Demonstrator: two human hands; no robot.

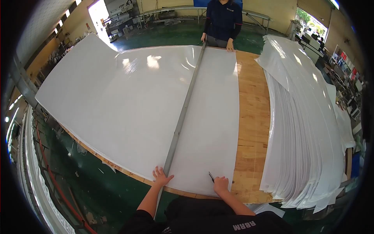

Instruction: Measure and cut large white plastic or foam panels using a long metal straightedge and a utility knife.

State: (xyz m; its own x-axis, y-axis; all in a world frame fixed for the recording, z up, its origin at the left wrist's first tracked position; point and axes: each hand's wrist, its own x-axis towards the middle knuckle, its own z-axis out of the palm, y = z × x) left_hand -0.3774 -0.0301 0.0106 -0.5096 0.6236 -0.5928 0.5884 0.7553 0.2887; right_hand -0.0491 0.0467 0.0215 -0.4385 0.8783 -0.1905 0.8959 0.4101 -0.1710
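A large glossy white sheet (136,101) lies across a wooden table (253,117). A long grey metal straightedge (183,111) runs over it from the near edge to the far edge. My left hand (161,178) rests with fingers spread at the straightedge's near end, on the sheet beside it. My right hand (221,186) is closed around a slim dark-and-grey tool that looks like a utility knife (211,176), its thin end pointing away from me, over the near strip of sheet right of the straightedge. The tool's handle is mostly hidden in my fist.
Across the table stands a person (223,19) in dark clothes, one hand at the straightedge's far end, the other on the sheet's far edge. A thick stack of white sheets (300,136) fills the table's right side. Green floor (93,183) shows at left.
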